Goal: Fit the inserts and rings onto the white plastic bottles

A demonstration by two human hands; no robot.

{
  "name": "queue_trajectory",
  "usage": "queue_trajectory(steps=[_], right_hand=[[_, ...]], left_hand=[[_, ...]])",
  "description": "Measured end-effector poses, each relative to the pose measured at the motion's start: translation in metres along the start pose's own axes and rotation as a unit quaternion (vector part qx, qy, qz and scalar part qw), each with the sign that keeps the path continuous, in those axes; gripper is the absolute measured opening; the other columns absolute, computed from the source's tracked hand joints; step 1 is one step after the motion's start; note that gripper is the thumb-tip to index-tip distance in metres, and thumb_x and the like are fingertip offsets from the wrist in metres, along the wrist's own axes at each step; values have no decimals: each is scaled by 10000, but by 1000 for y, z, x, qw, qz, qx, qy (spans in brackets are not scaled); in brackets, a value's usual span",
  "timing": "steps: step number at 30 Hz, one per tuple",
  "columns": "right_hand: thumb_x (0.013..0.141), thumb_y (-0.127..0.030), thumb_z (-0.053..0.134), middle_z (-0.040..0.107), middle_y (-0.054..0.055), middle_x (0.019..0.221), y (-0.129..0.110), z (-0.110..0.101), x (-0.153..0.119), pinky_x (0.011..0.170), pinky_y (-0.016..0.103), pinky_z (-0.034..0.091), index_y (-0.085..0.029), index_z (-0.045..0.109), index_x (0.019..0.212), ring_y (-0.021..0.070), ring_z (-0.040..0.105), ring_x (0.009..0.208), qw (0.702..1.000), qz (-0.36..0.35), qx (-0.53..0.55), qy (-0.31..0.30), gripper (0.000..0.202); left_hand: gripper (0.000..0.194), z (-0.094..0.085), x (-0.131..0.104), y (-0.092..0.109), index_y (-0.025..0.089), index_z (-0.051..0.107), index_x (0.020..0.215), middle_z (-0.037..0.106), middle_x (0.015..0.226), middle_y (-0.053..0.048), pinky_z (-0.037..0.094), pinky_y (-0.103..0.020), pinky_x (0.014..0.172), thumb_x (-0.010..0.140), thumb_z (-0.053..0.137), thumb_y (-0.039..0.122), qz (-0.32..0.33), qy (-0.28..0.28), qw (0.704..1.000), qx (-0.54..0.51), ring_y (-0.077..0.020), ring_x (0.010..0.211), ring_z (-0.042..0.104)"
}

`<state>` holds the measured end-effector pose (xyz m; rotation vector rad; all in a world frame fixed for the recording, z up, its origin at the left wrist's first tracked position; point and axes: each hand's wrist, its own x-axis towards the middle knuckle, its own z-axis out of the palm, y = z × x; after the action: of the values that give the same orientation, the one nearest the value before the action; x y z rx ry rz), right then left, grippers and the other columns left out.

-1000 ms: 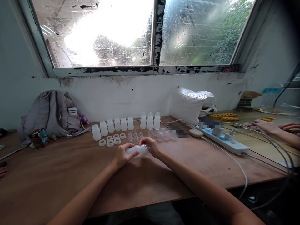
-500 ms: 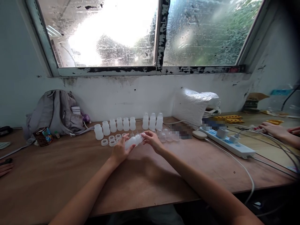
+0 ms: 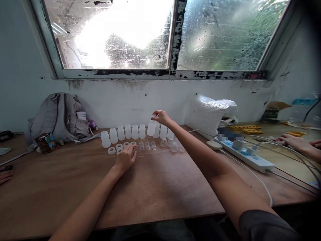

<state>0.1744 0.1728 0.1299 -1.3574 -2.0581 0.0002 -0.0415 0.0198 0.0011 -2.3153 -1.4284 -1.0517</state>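
Note:
A translucent white baby bottle [image 3: 151, 128] hangs by its capped top from my right hand [image 3: 162, 117], closed on it. It is beside the left end of the short row of capped bottles [image 3: 163, 130] near the wall. My left hand [image 3: 126, 157] lies on the table with nothing plainly in it, fingers stretched toward the white collar rings [image 3: 111, 151]; whether they touch one I cannot tell. Right of that hand stand several clear nipples [image 3: 147, 145]. Several open bottle bodies [image 3: 113, 135] form a row behind the rings. Clear domed caps [image 3: 174, 146] sit partly behind my right forearm.
A grey backpack [image 3: 59, 117] and a small drink carton [image 3: 45, 143] are at the left. On the right are a white power strip [image 3: 247, 157] with cables and a silvery-white bag [image 3: 204, 115]. Another person's hand [image 3: 292, 140] is at far right, and another [image 3: 6, 175] at far left.
My right hand has carried the bottle up and back to the row by the wall. My left hand has let go of it and come down near the rings.

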Motion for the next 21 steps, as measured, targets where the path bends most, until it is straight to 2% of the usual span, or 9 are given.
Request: queue_trajectory(steps=[4, 10, 15, 21], right_hand=[[664, -333, 601, 589, 62, 914, 5, 24, 12, 675, 245, 390, -165, 579, 962, 176, 510, 859, 996, 24, -61, -60, 343], [693, -304, 582, 581, 71, 972, 9, 47, 16, 742, 292, 360, -183, 552, 997, 217, 442, 988, 992, 25, -97, -78, 329], [710, -298, 567, 568, 80, 991, 16, 60, 20, 779, 328, 326, -192, 534, 1000, 232, 412, 1014, 988, 19, -127, -84, 311], [734, -297, 538, 566, 97, 980, 17, 65, 22, 817, 397, 276, -202, 485, 1032, 255, 396, 1022, 984, 9, -158, -82, 317]], left_hand=[[250, -1, 0, 3, 188, 467, 1019, 559, 974, -54, 420, -293, 788, 774, 418, 192, 10, -6, 1000, 0, -180, 923, 511], [250, -2, 1, 1, 178, 477, 1015, 554, 978, -64, 399, -311, 804, 774, 415, 201, -6, -23, 1000, 15, -195, 931, 494], [276, -1, 0, -3, 165, 479, 1027, 545, 984, -77, 375, -329, 809, 762, 426, 220, -41, -49, 997, 50, -212, 942, 473], [323, 2, -2, -8, 168, 466, 1055, 513, 1044, -87, 339, -353, 823, 744, 436, 246, -83, -89, 988, 92, -232, 981, 437]])
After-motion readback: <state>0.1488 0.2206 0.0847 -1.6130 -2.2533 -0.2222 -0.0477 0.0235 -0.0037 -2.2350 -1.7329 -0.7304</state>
